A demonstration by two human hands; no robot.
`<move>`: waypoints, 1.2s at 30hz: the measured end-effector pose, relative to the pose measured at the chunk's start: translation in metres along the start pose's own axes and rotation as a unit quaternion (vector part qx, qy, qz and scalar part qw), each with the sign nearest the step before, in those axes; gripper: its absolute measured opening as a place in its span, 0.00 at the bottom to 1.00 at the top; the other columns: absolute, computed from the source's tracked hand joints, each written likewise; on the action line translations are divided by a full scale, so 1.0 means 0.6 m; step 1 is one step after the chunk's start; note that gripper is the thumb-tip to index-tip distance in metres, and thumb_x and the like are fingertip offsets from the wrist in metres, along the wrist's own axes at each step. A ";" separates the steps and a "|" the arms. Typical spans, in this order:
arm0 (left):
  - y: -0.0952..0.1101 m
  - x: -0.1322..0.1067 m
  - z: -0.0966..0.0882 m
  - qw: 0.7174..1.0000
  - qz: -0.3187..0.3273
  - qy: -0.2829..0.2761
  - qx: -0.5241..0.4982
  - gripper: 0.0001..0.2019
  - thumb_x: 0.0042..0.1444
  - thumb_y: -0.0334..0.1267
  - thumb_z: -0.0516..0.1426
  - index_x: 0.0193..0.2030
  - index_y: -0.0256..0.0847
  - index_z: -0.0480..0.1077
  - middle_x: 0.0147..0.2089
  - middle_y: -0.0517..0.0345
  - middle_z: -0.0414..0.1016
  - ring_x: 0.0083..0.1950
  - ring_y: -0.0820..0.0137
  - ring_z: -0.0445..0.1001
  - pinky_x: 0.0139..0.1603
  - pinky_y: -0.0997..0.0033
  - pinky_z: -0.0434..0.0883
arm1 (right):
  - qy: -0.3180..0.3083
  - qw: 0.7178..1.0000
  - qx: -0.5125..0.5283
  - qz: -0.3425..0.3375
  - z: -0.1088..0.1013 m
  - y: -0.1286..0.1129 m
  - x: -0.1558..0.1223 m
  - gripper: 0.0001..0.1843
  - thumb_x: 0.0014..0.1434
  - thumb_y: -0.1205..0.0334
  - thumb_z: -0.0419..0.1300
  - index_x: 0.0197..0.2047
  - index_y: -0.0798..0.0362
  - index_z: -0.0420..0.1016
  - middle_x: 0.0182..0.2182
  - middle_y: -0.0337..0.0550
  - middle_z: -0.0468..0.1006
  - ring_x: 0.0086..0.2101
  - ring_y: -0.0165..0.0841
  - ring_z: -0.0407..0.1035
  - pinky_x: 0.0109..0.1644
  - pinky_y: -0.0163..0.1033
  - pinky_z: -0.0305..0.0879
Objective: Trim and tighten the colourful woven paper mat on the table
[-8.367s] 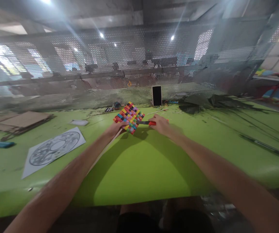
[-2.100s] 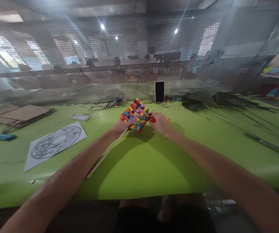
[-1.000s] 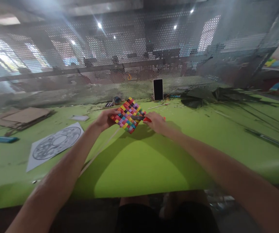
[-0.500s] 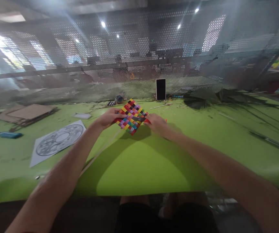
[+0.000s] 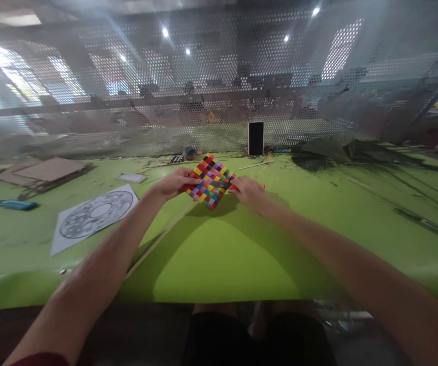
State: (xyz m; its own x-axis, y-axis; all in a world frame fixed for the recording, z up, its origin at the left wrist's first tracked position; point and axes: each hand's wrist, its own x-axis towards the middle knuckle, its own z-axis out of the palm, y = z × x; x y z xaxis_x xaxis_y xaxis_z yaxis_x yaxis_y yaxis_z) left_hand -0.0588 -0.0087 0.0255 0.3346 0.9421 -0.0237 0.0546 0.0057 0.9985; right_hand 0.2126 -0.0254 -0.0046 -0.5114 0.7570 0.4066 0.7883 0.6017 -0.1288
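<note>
A square woven from many-coloured strips [image 5: 206, 189] is held up above the table, turned so one corner points up. My left hand [image 5: 177, 183] pinches its left corner, thumb on top and fingers behind. My right hand [image 5: 250, 193] is closed around a red-handled tool with a flat grey blade [image 5: 221, 184]. The blade lies across the right half of the woven square. Most of the handle is hidden in my fingers, so its exact kind is unclear. A long pale stick [image 5: 160, 239] slants from under the square towards my left forearm.
On the green table [image 5: 222, 259] a printed sheet with a ring pattern [image 5: 95, 216] lies left, with brown cardboard [image 5: 51, 171] and a blue object [image 5: 17, 204] beyond. A dark-screened tablet [image 5: 256, 138] stands at the back. Dark leaves [image 5: 325, 152] lie right, before a perforated screen [image 5: 219, 101].
The view has shifted slightly. Both hands keep their grip, and the grey blade still lies across the woven square with little visible movement.
</note>
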 end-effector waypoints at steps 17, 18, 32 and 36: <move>0.017 -0.011 0.003 0.998 -0.011 -0.037 0.046 0.13 0.43 0.35 0.73 0.37 0.35 0.82 0.38 0.45 0.84 0.31 0.65 0.81 0.32 0.72 0.79 | -0.017 0.998 -0.047 -0.024 -0.015 0.005 0.003 0.14 0.70 0.62 0.57 0.55 0.56 0.76 0.46 0.52 0.80 0.46 0.41 0.71 0.48 0.41 0.62; 0.017 -0.011 0.002 0.998 -0.011 -0.037 0.046 0.13 0.43 0.35 0.73 0.37 0.35 0.82 0.37 0.45 0.84 0.31 0.66 0.81 0.32 0.73 0.79 | -0.020 0.998 -0.051 -0.025 -0.016 0.005 0.004 0.14 0.70 0.62 0.57 0.55 0.56 0.76 0.45 0.52 0.80 0.46 0.41 0.71 0.47 0.41 0.62; 0.000 0.000 0.009 1.000 0.005 -0.023 -0.013 0.11 0.48 0.32 0.71 0.39 0.33 0.80 0.40 0.47 0.84 0.32 0.69 0.81 0.34 0.74 0.81 | 0.036 0.996 -0.075 0.006 -0.007 -0.011 -0.001 0.16 0.71 0.67 0.53 0.57 0.59 0.75 0.49 0.57 0.79 0.50 0.45 0.69 0.53 0.46 0.62; 0.005 -0.004 0.008 0.999 0.006 -0.037 -0.022 0.12 0.47 0.32 0.72 0.39 0.35 0.80 0.40 0.48 0.84 0.33 0.69 0.82 0.34 0.74 0.81 | 0.042 0.995 -0.090 0.008 -0.007 -0.012 -0.001 0.17 0.71 0.65 0.54 0.59 0.60 0.74 0.47 0.55 0.80 0.49 0.44 0.69 0.52 0.45 0.63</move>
State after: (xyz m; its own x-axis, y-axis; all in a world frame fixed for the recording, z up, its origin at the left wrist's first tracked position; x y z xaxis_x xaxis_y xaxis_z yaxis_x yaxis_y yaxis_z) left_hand -0.0550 -0.0123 0.0282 0.4033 0.9149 -0.0136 0.0091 0.0109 0.9999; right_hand 0.2084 -0.0314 -0.0003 -0.4733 0.7376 0.4816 0.8485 0.5287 0.0241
